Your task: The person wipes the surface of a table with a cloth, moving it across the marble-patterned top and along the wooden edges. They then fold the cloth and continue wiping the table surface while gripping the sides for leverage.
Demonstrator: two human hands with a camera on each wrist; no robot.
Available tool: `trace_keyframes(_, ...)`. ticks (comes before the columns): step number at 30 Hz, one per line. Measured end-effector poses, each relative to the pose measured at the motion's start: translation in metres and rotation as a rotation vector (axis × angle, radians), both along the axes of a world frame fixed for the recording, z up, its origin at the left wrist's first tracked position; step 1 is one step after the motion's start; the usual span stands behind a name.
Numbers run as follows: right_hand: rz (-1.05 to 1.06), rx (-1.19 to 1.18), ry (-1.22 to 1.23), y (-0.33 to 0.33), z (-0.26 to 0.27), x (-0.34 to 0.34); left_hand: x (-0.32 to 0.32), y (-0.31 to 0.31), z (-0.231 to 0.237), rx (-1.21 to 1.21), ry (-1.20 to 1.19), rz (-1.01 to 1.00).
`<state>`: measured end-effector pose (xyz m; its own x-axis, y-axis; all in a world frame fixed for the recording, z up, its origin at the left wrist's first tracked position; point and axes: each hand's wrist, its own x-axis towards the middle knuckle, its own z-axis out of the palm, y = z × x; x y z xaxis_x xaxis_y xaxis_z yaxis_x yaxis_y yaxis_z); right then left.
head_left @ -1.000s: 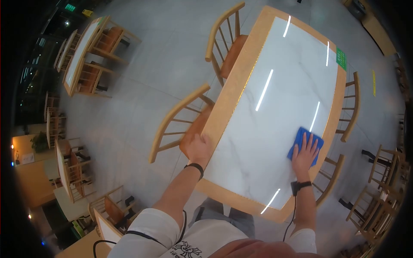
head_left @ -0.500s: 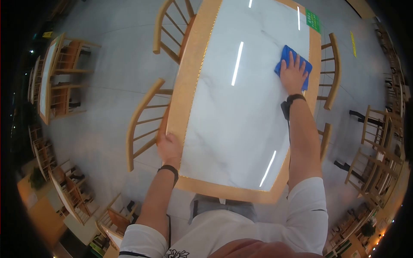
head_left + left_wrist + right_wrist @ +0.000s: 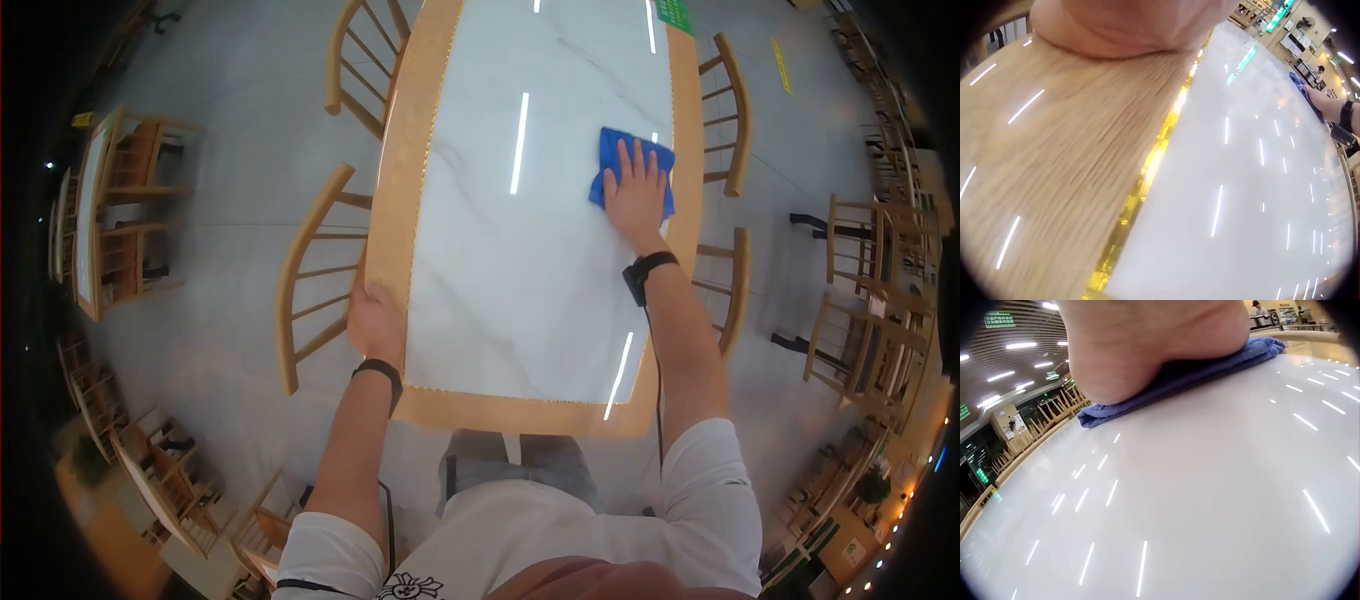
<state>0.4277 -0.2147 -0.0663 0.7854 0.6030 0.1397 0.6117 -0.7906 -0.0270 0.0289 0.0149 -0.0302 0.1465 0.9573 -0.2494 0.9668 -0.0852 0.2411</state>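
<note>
In the head view the right hand [image 3: 635,205] lies with its fingers extended and spread on a folded blue cloth [image 3: 610,150], near the right side of the white marble-patterned tabletop [image 3: 510,250]. The right wrist view shows the heel of that hand [image 3: 1154,347] pressing the cloth [image 3: 1179,386] flat on the glossy surface. The left hand [image 3: 377,320] grips the table's wooden left edge [image 3: 400,200] near the close corner; most of its fingers are hidden beyond the rim. Its palm side [image 3: 1129,25] rests on the wood grain in the left wrist view, beside a gold strip [image 3: 1147,169].
Two wooden chairs stand along the table's left side, one nearer [image 3: 300,270]. Two more are on the right [image 3: 740,110]. A green sign [image 3: 675,12] lies at the far right edge. Other tables and chairs [image 3: 130,210] stand farther off on the grey floor.
The right hand and cloth have moved far up the tabletop from the near right, then slightly back over the last half second. The left hand stays on the left edge while the head view shifts.
</note>
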Motion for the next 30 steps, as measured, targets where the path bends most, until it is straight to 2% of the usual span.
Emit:
trace_keyframes(2,0.014,-0.008,0.034,-0.018,0.007,-0.039,-0.005,0.002,-0.009,0.014,-0.025,-0.028)
trace_keyframes(9,0.022,0.060,0.125,-0.088,0.026,-0.207,-0.002,0.002,0.010,-0.118,-0.086,-0.012)
trace_keyframes(14,-0.018,0.069,0.226,-0.129,0.039,-0.326,-0.001,0.003,0.022,-0.161,-0.027,-0.026)
trace_keyframes(19,-0.044,0.040,0.327,-0.164,0.042,-0.410,-0.001,0.006,0.021,-0.149,-0.024,-0.057)
trace_keyframes(22,-0.034,0.022,0.360,-0.177,0.038,-0.433,-0.001,0.003,0.023,-0.148,-0.058,-0.065)
trace_keyframes(25,0.004,-0.007,0.375,-0.170,0.041,-0.424,-0.001,0.007,0.019,-0.149,-0.005,-0.063)
trace_keyframes(30,0.104,-0.011,0.374,-0.124,0.053,-0.347,0.007,0.006,0.028,-0.154,0.022,0.007)
